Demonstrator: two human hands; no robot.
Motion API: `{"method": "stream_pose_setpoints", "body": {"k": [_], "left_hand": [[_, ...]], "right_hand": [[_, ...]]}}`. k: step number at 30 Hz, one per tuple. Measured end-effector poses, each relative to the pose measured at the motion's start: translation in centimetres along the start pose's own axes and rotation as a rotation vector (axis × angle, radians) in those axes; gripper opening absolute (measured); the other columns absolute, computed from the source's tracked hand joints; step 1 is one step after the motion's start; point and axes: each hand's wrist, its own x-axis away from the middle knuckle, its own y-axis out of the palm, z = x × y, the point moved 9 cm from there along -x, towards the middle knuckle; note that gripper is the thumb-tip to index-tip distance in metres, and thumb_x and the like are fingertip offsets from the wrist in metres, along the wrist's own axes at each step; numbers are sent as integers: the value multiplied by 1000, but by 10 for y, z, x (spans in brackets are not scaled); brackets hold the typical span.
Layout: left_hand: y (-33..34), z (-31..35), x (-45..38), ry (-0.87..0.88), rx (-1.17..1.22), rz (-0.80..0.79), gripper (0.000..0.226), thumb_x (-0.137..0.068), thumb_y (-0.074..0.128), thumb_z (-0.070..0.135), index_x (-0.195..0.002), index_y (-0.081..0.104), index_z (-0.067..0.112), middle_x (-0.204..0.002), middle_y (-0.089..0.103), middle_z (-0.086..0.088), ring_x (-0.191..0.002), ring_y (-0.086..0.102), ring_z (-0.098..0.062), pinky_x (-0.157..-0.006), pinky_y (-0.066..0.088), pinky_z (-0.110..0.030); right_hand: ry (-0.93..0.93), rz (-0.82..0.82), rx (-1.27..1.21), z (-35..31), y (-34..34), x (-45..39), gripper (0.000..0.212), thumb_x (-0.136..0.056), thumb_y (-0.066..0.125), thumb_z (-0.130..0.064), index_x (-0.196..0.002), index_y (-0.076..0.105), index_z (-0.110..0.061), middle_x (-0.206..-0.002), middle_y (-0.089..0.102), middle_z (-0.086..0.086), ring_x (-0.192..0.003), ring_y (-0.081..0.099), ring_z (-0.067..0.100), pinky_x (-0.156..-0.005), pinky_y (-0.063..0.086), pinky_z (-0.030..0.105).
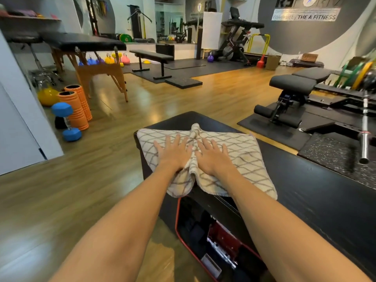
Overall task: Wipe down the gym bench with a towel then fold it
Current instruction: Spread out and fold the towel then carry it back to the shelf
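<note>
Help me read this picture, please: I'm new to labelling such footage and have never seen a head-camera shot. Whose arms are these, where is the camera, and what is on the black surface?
There is no machine here. The arms belong to a person who wears a wide-angle camera on the head, so you look forward and down along both forearms, in this single view.

The left hand and the right hand lie side by side, palms down with fingers straight, pressing on a cream towel with a grey diamond pattern. Nothing is gripped. The towel is bunched into a ridge between the hands and its near edge hangs over the side.

It lies on the black padded bench. On the wooden floor to the left stand orange foam rollers and a blue dumbbell. To the right a barbell rests on dark mats.
</note>
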Motion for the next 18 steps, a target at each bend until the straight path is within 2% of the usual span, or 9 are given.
{"method": "stream_pose_setpoints", "body": {"k": [5,9,13,18], "left_hand": [[1,-2,9,11,2,-6,59,-98,5,58,-153,0,37,-163,-9,2,-147,-13,-35,-108,-13,-69],[0,-17,-15,-42,33,-67,68,-92,5,70,-152,-2,41,-163,-9,2,-146,-14,-38,-107,-12,-71],[-4,-33,-45,-92,3,-74,75,-87,7,77,-152,-2,41,-162,-10,3,-146,-13,-38,-107,-11,-72],[-7,-37,-86,-143,-29,-66,77,-86,6,80,-152,0,41,-163,-9,3,-147,-11,-39,-106,-8,-73]], "right_hand": [[-7,-6,9,-1,1,5,59,-104,10,-45,-159,1,-27,-167,-8,-5,-153,-8,23,-121,-7,54],[-28,-28,1,0,1,-7,61,-103,8,-52,-159,2,-29,-167,-7,-6,-153,-9,23,-120,-6,56],[-59,-16,12,1,-1,-38,64,-101,8,-59,-159,2,-33,-167,-6,-8,-153,-9,24,-119,-5,59],[-104,-18,52,2,-4,-88,66,-101,11,-60,-159,1,-30,-167,-8,-6,-153,-8,27,-119,-3,61]]}}
